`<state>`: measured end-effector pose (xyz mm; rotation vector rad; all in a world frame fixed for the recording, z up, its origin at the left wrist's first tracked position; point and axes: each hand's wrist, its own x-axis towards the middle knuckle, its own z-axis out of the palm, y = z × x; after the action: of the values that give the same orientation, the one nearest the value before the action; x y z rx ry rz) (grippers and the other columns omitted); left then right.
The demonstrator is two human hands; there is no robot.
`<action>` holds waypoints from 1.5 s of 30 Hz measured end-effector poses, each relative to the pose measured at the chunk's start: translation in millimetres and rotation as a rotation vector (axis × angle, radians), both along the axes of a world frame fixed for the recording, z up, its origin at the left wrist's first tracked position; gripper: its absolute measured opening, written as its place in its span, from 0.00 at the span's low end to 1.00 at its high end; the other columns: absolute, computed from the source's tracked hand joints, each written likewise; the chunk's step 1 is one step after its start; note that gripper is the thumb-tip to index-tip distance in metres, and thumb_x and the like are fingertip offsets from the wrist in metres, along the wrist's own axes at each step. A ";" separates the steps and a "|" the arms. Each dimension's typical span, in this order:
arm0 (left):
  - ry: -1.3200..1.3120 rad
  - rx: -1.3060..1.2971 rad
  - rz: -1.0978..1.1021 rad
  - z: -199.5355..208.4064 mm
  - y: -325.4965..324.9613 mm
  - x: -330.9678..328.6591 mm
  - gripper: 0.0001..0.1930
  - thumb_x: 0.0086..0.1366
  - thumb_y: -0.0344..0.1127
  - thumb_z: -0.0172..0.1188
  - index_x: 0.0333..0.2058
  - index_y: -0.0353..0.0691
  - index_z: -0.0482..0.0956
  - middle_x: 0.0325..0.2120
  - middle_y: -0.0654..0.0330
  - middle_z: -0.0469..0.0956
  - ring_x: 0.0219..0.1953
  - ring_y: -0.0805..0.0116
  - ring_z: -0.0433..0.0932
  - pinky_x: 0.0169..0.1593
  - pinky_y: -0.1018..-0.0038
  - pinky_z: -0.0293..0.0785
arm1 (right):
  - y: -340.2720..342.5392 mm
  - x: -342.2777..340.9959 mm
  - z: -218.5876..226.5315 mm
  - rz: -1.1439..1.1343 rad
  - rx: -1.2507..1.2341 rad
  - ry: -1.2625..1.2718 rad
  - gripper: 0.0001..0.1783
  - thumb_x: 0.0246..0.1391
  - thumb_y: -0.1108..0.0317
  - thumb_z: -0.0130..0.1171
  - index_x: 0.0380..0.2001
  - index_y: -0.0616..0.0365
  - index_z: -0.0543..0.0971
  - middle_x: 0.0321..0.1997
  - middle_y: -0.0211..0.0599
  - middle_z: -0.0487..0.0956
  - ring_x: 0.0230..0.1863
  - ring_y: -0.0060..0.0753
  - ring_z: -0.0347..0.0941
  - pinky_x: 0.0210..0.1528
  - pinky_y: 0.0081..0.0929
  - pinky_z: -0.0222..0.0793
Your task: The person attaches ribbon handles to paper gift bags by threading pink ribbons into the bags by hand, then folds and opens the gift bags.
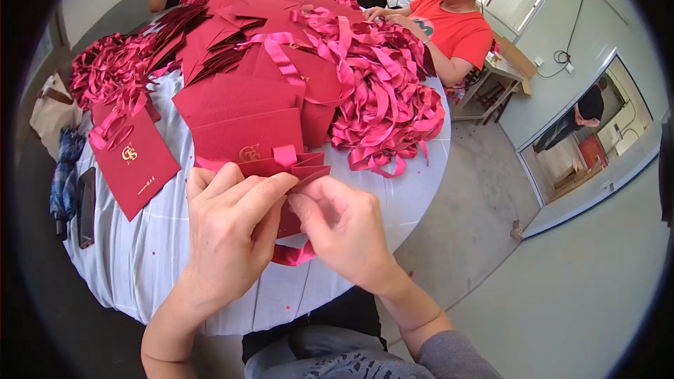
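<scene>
Close in front of me at the table's near side, my left hand (228, 221) and my right hand (344, 228) meet at the mouth of a small dark red paper gift bag (314, 170). Both are closed, fingers and thumbs pinching the bag's edge. A pink satin ribbon (293, 254) hangs below between my wrists, and a short loop of ribbon stands up at the bag's far edge. My fingers cover much of the bag, so whether they also grip ribbon end is hidden. Just beyond lies a heap of flat red bags (235, 109).
Loose pink ribbons pile up at right (386, 98) and far left. A ribbon-handled bag (137, 175), a phone (86, 207) and a folded blue umbrella (64, 175) lie along the left edge of the round cloth-covered table (175, 267). Two people work across it; another stands beyond the doorway.
</scene>
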<state>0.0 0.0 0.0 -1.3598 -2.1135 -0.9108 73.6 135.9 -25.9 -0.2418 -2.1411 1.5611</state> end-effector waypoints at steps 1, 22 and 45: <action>0.007 0.005 0.006 -0.8 -0.2 0.1 0.14 0.51 0.24 0.62 0.38 0.43 0.80 0.23 0.67 0.77 0.26 0.68 0.68 0.38 0.69 0.56 | -0.8 -1.1 -3.2 -0.002 0.024 0.038 0.05 0.54 0.74 0.59 0.28 0.64 0.77 0.25 0.49 0.80 0.25 0.41 0.79 0.27 0.31 0.71; 0.129 0.013 0.030 -4.2 7.5 5.8 0.13 0.51 0.21 0.61 0.37 0.38 0.79 0.24 0.64 0.76 0.26 0.67 0.67 0.38 0.68 0.56 | 17.3 1.9 18.9 0.034 0.739 0.122 0.05 0.53 0.75 0.57 0.27 0.65 0.72 0.23 0.46 0.75 0.23 0.44 0.74 0.25 0.37 0.68; 0.028 0.047 0.095 -5.5 7.4 0.4 0.08 0.56 0.24 0.61 0.36 0.39 0.79 0.25 0.62 0.78 0.26 0.65 0.70 0.38 0.69 0.58 | 8.2 -2.6 -10.3 0.065 0.020 0.101 0.06 0.57 0.74 0.57 0.34 0.67 0.77 0.28 0.45 0.79 0.27 0.36 0.77 0.31 0.30 0.71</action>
<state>0.4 7.4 -5.5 -1.2316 -2.1032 -0.8917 71.0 144.1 -36.2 -0.0860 -2.1043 1.5523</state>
